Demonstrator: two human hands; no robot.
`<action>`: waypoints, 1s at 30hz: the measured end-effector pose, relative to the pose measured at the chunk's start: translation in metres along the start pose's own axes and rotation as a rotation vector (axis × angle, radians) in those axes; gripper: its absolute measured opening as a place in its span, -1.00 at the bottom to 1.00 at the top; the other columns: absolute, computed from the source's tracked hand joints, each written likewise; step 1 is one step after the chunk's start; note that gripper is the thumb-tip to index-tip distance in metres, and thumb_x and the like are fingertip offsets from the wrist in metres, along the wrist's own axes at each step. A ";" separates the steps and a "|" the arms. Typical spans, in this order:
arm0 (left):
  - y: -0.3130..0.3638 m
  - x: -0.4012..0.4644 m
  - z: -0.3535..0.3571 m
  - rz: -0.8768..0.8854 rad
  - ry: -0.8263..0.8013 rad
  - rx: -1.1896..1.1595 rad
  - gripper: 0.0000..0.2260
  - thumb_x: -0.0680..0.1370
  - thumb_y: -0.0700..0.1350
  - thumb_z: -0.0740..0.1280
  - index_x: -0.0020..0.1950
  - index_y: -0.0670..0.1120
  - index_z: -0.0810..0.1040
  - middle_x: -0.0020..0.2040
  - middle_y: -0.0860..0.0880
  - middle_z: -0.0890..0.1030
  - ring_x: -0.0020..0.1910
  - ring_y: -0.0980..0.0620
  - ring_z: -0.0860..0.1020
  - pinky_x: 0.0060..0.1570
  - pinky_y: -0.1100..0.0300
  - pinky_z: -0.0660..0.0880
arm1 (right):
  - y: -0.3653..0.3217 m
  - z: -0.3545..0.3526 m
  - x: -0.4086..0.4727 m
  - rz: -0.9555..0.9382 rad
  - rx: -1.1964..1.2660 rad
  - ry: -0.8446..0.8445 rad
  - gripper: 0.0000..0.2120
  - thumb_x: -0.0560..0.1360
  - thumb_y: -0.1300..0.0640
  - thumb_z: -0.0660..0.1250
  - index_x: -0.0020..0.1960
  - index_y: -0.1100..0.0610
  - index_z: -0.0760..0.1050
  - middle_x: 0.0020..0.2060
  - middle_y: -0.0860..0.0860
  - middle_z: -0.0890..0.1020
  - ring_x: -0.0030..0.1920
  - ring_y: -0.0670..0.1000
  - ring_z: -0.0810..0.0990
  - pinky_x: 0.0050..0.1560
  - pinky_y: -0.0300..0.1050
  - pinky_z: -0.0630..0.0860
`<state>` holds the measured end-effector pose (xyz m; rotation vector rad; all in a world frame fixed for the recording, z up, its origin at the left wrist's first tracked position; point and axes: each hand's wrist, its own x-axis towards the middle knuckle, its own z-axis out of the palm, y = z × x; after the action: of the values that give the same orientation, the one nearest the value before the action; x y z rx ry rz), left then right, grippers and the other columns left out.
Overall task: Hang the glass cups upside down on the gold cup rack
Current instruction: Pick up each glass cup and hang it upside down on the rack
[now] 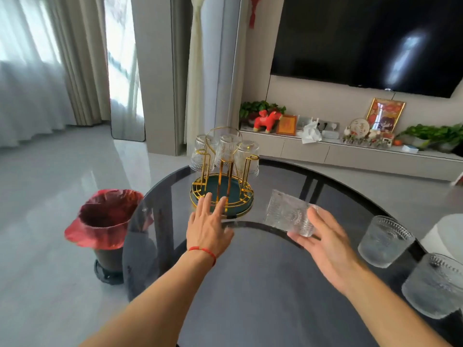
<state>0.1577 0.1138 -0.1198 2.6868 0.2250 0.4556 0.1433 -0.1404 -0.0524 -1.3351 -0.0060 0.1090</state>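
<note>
The gold cup rack with a dark green round base stands on the dark glass table. Three ribbed glass cups hang upside down on its far prongs. My left hand is flat and open, fingertips touching the rack's near rim. My right hand holds a ribbed glass cup tilted on its side, just right of the rack. Two more glass cups stand upright at the table's right edge, one nearer the middle, one close to the frame edge.
A bin with a red liner stands on the floor left of the table. A white object sits at the far right. Behind are a TV console with ornaments and a wall TV.
</note>
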 end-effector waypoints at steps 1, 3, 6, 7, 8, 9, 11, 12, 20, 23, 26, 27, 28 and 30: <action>-0.004 0.002 0.005 0.001 -0.030 0.002 -0.23 0.53 0.15 0.37 0.62 0.15 0.01 0.65 -0.15 0.02 0.62 -0.20 -0.01 0.53 -0.24 0.17 | -0.009 0.008 0.001 -0.050 -0.032 -0.013 -0.58 0.62 0.02 0.34 0.45 0.11 0.47 0.29 0.14 0.66 0.28 0.17 0.67 0.23 0.12 0.62; -0.008 0.006 0.012 0.008 -0.057 0.024 -0.25 0.55 0.20 0.27 0.62 0.16 -0.07 0.67 -0.12 -0.04 0.62 -0.18 -0.11 0.55 -0.27 0.08 | -0.032 0.032 0.010 -0.169 -0.140 -0.067 -0.49 0.53 -0.04 0.39 0.46 0.02 0.45 0.15 0.03 0.75 0.20 0.06 0.71 0.23 0.11 0.62; -0.009 0.003 0.017 0.019 -0.048 0.053 -0.29 0.56 0.25 0.15 0.63 0.13 -0.07 0.67 -0.12 -0.06 0.62 -0.16 -0.18 0.56 -0.26 0.01 | -0.066 0.079 0.038 -0.333 -0.332 -0.097 -0.50 0.59 -0.02 0.40 0.50 -0.05 0.40 0.21 0.04 0.72 0.18 0.00 0.71 0.22 0.09 0.64; -0.010 0.002 0.018 0.022 -0.040 0.058 -0.29 0.56 0.26 0.14 0.63 0.11 -0.07 0.67 -0.12 -0.07 0.62 -0.16 -0.18 0.56 -0.25 0.01 | -0.076 0.097 0.050 -0.372 -0.380 -0.109 -0.52 0.63 0.00 0.37 0.52 -0.06 0.38 0.30 0.07 0.66 0.22 0.01 0.69 0.24 0.11 0.64; -0.011 0.001 0.019 0.030 -0.036 0.068 -0.28 0.56 0.27 0.13 0.63 0.10 -0.09 0.67 -0.13 -0.08 0.62 -0.17 -0.19 0.56 -0.25 0.00 | -0.084 0.114 0.062 -0.403 -0.421 -0.127 -0.53 0.66 0.00 0.33 0.54 -0.06 0.35 0.40 0.09 0.58 0.29 0.04 0.65 0.27 0.13 0.62; -0.010 0.000 0.020 0.039 -0.033 0.076 -0.28 0.57 0.27 0.12 0.63 0.09 -0.10 0.67 -0.14 -0.09 0.62 -0.18 -0.20 0.56 -0.25 0.00 | -0.090 0.130 0.073 -0.427 -0.463 -0.144 -0.51 0.67 0.00 0.30 0.57 -0.05 0.32 0.48 0.10 0.51 0.37 0.08 0.58 0.31 0.18 0.59; -0.009 -0.001 0.020 0.048 -0.034 0.092 -0.28 0.58 0.27 0.10 0.63 0.07 -0.12 0.66 -0.15 -0.11 0.61 -0.19 -0.21 0.56 -0.26 -0.01 | -0.099 0.159 0.091 -0.463 -0.563 -0.167 -0.47 0.68 -0.01 0.26 0.62 -0.03 0.26 0.57 0.09 0.40 0.50 0.14 0.45 0.39 0.27 0.51; -0.009 -0.001 0.020 0.051 -0.035 0.098 -0.28 0.58 0.27 0.10 0.63 0.07 -0.13 0.66 -0.16 -0.11 0.61 -0.20 -0.21 0.56 -0.27 -0.01 | -0.100 0.173 0.098 -0.483 -0.628 -0.166 -0.46 0.68 -0.01 0.25 0.63 -0.01 0.24 0.59 0.08 0.37 0.54 0.15 0.40 0.43 0.28 0.47; -0.009 -0.003 0.017 0.062 -0.011 0.108 -0.28 0.58 0.24 0.12 0.64 0.03 -0.09 0.66 -0.19 -0.07 0.62 -0.22 -0.18 0.55 -0.26 -0.01 | -0.069 0.227 0.122 -0.422 -0.917 -0.105 -0.45 0.66 0.01 0.28 0.63 0.02 0.30 0.60 0.08 0.37 0.57 0.18 0.34 0.52 0.22 0.36; -0.007 -0.003 0.016 0.060 -0.011 0.099 -0.28 0.57 0.23 0.13 0.63 0.03 -0.08 0.66 -0.18 -0.06 0.62 -0.21 -0.18 0.55 -0.28 0.00 | -0.061 0.233 0.126 -0.430 -1.040 -0.153 -0.44 0.64 0.00 0.32 0.61 0.03 0.33 0.60 0.07 0.38 0.58 0.18 0.32 0.53 0.15 0.29; -0.007 -0.003 0.016 0.055 -0.005 0.099 -0.30 0.56 0.22 0.12 0.63 0.03 -0.05 0.65 -0.18 0.00 0.62 -0.20 -0.15 0.55 -0.27 0.02 | -0.052 0.238 0.130 -0.433 -1.142 -0.209 -0.44 0.63 0.00 0.34 0.60 0.03 0.34 0.58 0.09 0.40 0.57 0.19 0.35 0.51 0.13 0.31; -0.007 -0.003 0.016 0.054 0.003 0.105 -0.30 0.56 0.21 0.12 0.63 0.02 -0.03 0.64 -0.18 0.02 0.62 -0.20 -0.13 0.54 -0.27 0.03 | -0.048 0.239 0.130 -0.434 -1.170 -0.225 -0.45 0.64 -0.01 0.33 0.60 0.03 0.34 0.57 0.10 0.42 0.56 0.20 0.37 0.49 0.13 0.34; -0.007 -0.003 0.016 0.054 0.009 0.113 -0.30 0.56 0.21 0.12 0.63 0.01 -0.02 0.64 -0.19 0.05 0.62 -0.20 -0.11 0.53 -0.26 0.05 | -0.045 0.240 0.131 -0.437 -1.203 -0.238 -0.45 0.64 -0.01 0.33 0.60 0.02 0.35 0.56 0.11 0.44 0.54 0.21 0.40 0.48 0.14 0.36; -0.007 -0.003 0.016 0.058 0.013 0.124 -0.31 0.56 0.21 0.13 0.63 0.01 0.00 0.63 -0.20 0.06 0.62 -0.21 -0.10 0.51 -0.26 0.06 | -0.038 0.241 0.131 -0.456 -1.283 -0.251 -0.48 0.64 -0.04 0.30 0.58 -0.02 0.38 0.53 0.13 0.48 0.51 0.23 0.44 0.44 0.17 0.41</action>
<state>0.1602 0.1139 -0.1376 2.8182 0.1850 0.4924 0.2602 0.0951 0.0333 -2.5448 -0.6893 -0.1523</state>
